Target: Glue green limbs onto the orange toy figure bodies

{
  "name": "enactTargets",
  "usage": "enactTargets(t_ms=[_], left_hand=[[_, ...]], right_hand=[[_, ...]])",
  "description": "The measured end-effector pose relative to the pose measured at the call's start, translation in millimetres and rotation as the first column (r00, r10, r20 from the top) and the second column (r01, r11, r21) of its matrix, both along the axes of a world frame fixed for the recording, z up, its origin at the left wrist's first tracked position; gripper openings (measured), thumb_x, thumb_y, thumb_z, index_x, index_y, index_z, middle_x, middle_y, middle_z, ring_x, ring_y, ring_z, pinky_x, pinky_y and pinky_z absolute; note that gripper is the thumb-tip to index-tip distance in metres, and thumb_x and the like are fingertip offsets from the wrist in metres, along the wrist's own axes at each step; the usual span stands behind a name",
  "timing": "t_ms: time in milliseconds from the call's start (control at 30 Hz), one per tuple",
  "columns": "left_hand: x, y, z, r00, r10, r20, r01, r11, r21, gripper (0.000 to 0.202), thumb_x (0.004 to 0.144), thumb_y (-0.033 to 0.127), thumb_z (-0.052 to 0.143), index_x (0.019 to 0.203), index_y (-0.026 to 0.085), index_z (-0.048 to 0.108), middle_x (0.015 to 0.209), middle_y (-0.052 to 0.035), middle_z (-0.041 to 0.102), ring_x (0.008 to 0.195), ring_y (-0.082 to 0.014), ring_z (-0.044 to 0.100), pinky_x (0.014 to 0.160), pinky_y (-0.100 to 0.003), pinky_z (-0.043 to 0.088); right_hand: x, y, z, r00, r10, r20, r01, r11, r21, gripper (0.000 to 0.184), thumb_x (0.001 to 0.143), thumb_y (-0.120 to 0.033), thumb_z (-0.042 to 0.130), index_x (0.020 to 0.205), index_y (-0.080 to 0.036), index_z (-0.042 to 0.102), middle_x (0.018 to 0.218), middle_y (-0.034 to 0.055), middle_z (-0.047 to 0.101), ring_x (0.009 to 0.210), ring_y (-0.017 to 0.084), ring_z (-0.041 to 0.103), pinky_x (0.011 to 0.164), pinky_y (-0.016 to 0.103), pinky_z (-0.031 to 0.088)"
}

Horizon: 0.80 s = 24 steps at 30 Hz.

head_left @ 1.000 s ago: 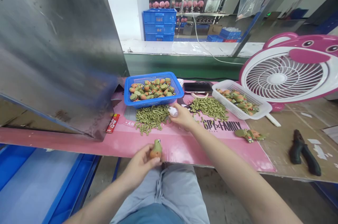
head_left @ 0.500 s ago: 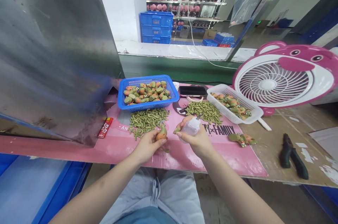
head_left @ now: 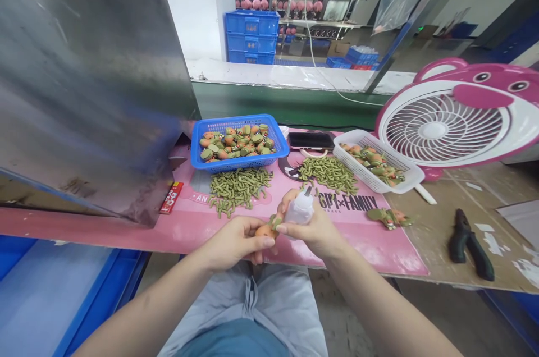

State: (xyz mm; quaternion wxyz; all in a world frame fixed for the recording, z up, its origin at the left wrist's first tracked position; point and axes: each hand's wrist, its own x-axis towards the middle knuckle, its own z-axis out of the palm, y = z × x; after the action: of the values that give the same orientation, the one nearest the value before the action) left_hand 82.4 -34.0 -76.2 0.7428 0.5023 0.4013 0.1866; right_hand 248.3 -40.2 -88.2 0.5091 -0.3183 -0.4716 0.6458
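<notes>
My left hand [head_left: 236,242] grips a small orange and green toy figure [head_left: 268,229] at the front edge of the pink mat [head_left: 349,245]. My right hand [head_left: 314,228] holds a small white squeeze bottle [head_left: 300,211] with its nozzle pointing up, together with a small green piece pressed against the figure. Both hands meet just above the mat's near edge. Two piles of green curved pieces [head_left: 238,186] [head_left: 330,173] lie on the mat beyond the hands.
A blue basket [head_left: 197,143] of orange-green figures stands behind the left pile; a white basket [head_left: 410,175] with more stands right. A phone [head_left: 309,140], a pink fan [head_left: 455,115], black pliers [head_left: 469,243], finished figures [head_left: 387,215], a red packet [head_left: 170,197], a large metal sheet [head_left: 84,76] at left.
My right hand picked the white bottle off the mat and drew back towards me. My left hand rose with the figure and both hands came together at the mat's front edge.
</notes>
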Motion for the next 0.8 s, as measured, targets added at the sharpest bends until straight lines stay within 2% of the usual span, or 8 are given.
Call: enactTargets(t_ms=[100,367,600,800], left_hand=[[-0.3,1.2,-1.3,1.000,-0.014,0.012,0.014,1.000,-0.002,0.034,0.060,0.044,0.069,0.067,0.013,0.059,0.061,-0.0005,0.062,0.042,-0.0054,0.046,0.045,-0.020,0.035],[-2.3,-0.5,-1.9,0.999,-0.033,0.029,0.033,0.999,-0.005,0.029,0.063,0.041,0.069,0.066,0.013,0.060,0.063,0.0000,0.065,0.041,-0.0039,0.045,0.043,-0.018,0.034],[2.7,0.1,-0.5,0.999,-0.027,0.033,0.028,0.999,-0.037,0.032,0.060,0.044,0.069,0.062,0.013,0.059,0.059,-0.0002,0.066,0.038,-0.0037,0.043,0.041,-0.018,0.031],[3.6,0.5,-1.6,0.999,-0.009,0.037,0.012,0.997,-0.077,0.033,0.058,0.044,0.071,0.059,0.013,0.060,0.058,-0.0016,0.066,0.037,-0.0028,0.044,0.039,-0.017,0.029]], right_hand=[[1.1,-0.2,-1.5,1.000,-0.001,0.010,0.001,1.000,-0.008,0.030,0.055,-0.016,0.077,0.070,-0.020,0.052,0.063,-0.0047,0.063,0.054,0.009,0.058,0.052,0.021,0.047],[1.8,-1.8,-4.5,0.999,-0.034,0.043,0.035,0.999,-0.020,0.031,0.053,-0.013,0.076,0.070,-0.018,0.051,0.062,-0.0054,0.062,0.054,0.008,0.057,0.050,0.018,0.046],[1.0,-2.8,-2.1,0.996,-0.038,0.075,0.040,0.999,-0.018,0.030,0.054,-0.011,0.075,0.069,-0.018,0.050,0.060,-0.0051,0.061,0.052,0.007,0.055,0.050,0.018,0.045],[-0.6,-1.9,0.3,0.996,-0.032,0.083,0.036,0.998,-0.055,0.030,0.053,-0.016,0.075,0.066,-0.018,0.048,0.056,-0.0046,0.060,0.048,0.008,0.054,0.047,0.020,0.045]])
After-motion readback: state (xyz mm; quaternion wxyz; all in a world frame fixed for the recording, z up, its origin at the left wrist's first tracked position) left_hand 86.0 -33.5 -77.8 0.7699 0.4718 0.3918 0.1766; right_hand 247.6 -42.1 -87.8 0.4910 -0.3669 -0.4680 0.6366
